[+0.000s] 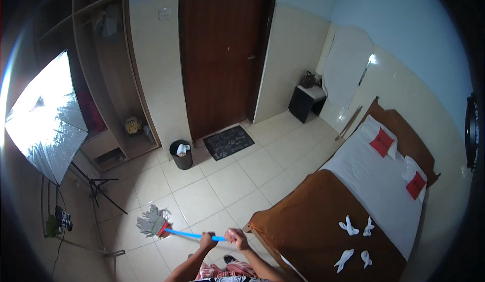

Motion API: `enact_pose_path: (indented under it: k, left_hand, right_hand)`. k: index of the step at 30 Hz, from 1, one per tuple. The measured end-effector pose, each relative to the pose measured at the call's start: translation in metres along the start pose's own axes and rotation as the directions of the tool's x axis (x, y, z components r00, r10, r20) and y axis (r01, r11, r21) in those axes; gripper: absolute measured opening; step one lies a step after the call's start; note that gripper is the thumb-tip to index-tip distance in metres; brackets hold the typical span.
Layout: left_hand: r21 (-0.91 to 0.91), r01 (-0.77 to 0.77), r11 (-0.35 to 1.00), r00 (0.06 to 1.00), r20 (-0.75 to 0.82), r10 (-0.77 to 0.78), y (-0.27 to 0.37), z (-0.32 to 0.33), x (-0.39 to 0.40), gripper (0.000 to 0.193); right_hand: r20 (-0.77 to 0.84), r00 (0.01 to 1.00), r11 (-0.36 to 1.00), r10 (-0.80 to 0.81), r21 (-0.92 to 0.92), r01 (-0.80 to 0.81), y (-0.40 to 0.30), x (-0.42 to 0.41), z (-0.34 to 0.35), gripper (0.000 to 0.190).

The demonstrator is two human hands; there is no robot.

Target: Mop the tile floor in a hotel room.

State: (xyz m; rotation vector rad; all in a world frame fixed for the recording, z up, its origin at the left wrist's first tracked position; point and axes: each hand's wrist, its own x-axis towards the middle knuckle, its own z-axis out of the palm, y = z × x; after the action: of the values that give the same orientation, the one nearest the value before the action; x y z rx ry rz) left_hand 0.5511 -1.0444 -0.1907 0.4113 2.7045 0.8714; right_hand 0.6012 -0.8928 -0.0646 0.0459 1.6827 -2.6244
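A string mop has a blue handle, a red socket and a head of grey strands. The strands rest spread on the pale floor tiles, to the left of my feet. My left hand is wrapped around the middle of the visible handle. Further up, near the handle's top end, my right hand closes over it. The handle slants down and leftward from my hands to the mop head.
A bed with a brown cover stands at right. Light-stand legs under a bright softbox splay on the left floor. Ahead are a black bin, a dark doormat, a brown door and a small black cabinet.
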Motion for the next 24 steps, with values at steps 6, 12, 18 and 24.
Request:
enact_pose_path:
  k: [6, 12, 18, 24]
  left_hand:
    - [-0.093, -0.046, 0.995, 0.985, -0.167, 0.030, 0.116, 0.017, 0.037, 0.017]
    - [-0.198, -0.487, 0.851, 0.857, 0.078, 0.509, 0.150, 0.107, 0.091, 0.012]
    - [-0.289, -0.598, 0.747, 0.724, 0.205, 0.659, 0.207, 0.141, 0.098, 0.028]
    - [-0.082, -0.629, 0.773, 0.727, 0.290, 0.622, 0.238, 0.113, 0.084, 0.021]
  right_hand:
    - [-0.095, 0.977, 0.981, -0.191, -0.064, 0.186, -0.070, 0.000, -0.044, 0.036]
    - [-0.354, 0.868, 0.934, -0.349, -0.062, 0.351, -0.074, -0.048, -0.087, 0.034]
    - [-0.659, 0.529, 0.804, -0.535, -0.203, 0.560, -0.061, -0.062, -0.144, 0.036]
    - [-0.669, 0.625, 0.884, -0.403, -0.108, 0.454, -0.110, -0.068, -0.145, 0.034]
